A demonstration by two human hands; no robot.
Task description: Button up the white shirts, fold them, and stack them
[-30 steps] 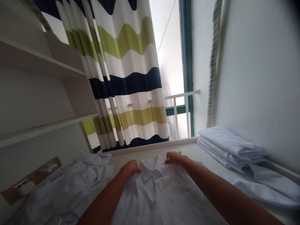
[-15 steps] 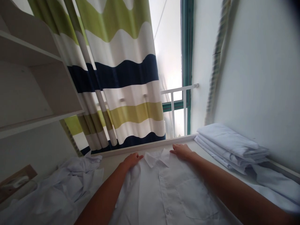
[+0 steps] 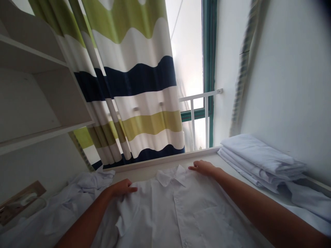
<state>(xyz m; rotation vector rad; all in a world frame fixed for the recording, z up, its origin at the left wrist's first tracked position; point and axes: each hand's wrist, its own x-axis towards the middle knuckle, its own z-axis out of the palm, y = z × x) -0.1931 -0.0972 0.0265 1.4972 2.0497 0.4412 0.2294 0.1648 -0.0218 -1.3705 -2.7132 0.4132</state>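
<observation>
A white button-up shirt (image 3: 165, 210) lies front side up before me, its collar (image 3: 172, 177) at the far end and a chest pocket on the right half. My left hand (image 3: 121, 188) is at the shirt's left shoulder, fingers curled and thumb lying over the cloth near the sleeve. On the other side, my right hand (image 3: 204, 168) pinches at the right shoulder, a little to the right of the collar. The fingertips of both hands are partly hidden.
Folded white garments (image 3: 258, 155) are stacked at the right by the wall. Crumpled white cloth (image 3: 74, 196) lies at the left, beside a socket with a plug (image 3: 24, 199). A white shelf (image 3: 51, 132) juts out at upper left; a striped curtain (image 3: 144, 79) hangs behind.
My left hand has moved left and nearer, from beside the collar out to the shoulder and sleeve. My right hand has stayed close to the right shoulder. The view has shifted slightly.
</observation>
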